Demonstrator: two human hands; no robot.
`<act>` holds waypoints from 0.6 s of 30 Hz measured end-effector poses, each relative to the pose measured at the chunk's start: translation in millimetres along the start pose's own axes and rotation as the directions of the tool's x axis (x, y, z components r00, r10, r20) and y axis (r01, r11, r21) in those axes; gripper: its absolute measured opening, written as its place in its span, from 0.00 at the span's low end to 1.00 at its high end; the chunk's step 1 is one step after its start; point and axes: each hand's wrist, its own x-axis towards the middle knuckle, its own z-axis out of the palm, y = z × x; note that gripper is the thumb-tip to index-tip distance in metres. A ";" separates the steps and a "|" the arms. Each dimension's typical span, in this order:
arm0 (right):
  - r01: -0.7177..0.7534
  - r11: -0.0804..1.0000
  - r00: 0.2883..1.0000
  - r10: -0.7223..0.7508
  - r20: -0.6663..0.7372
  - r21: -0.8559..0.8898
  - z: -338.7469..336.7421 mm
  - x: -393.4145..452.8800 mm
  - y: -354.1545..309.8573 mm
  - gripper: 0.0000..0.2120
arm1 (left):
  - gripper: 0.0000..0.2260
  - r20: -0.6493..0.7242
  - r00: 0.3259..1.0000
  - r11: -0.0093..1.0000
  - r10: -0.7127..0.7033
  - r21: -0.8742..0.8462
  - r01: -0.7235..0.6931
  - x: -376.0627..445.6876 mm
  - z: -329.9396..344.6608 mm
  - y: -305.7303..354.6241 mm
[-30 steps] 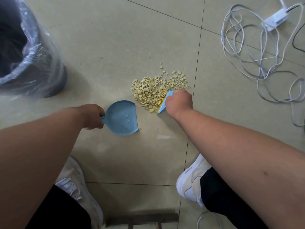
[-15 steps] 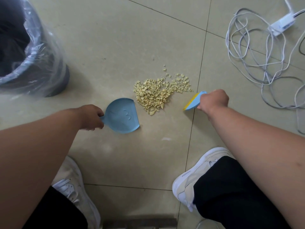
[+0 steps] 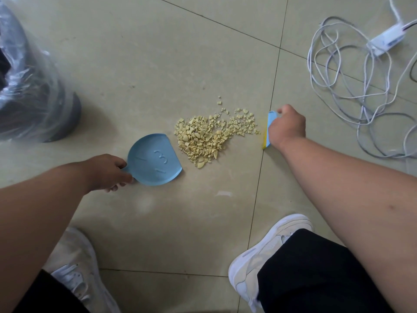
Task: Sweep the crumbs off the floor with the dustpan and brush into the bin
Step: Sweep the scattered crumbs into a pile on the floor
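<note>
Crouching on a pale tiled floor (image 3: pixel 140 71), I am looking down past my two white shoes (image 3: pixel 266 251) and dark trouser legs to the work between my arms. My left hand (image 3: pixel 106 171) is curling its fingers round the short handle of a blue dustpan (image 3: pixel 155 160), which is lying flat on the tile with its straight open edge turned toward the crumbs (image 3: pixel 209 136), close to them but not touching. The crumbs, pale yellow bits, are sitting in a loose heap between pan and brush, with a few strays at the far edge. My right hand (image 3: pixel 285 126) is gripping a small blue brush (image 3: pixel 268 128) with yellow bristles, fingers wrapped over its back, just beside the right fringe of the heap on a grout line. Farther off, a dark bin (image 3: pixel 45 102) lined with a clear bag is standing well to the left, and a tangle of white cable (image 3: pixel 352 91) with a plug block is lying to the right. As I judge it, a hard stroke could scatter bits past the pan's sides or push them under its lip if that edge is lifting, and the carry to the bin could spill from such a shallow pan.
</note>
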 end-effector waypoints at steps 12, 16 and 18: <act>0.423 0.906 0.896 -0.413 0.165 -0.028 17.7 -28.4 -3.5 0.13 | 0.11 -0.015 1.000 0.999 0.000 0.048 0.000 -1.2 -5.5 2.2; 0.479 0.877 0.864 -0.476 0.167 0.021 18.7 -35.7 -5.1 0.14 | 0.10 0.000 1.000 0.997 -0.001 0.073 0.001 -2.0 -7.0 3.8; 0.444 0.895 0.888 -0.446 0.110 0.043 14.1 -28.0 -4.5 0.14 | 0.10 0.001 1.000 0.997 0.002 0.076 -0.002 -1.9 -6.7 4.0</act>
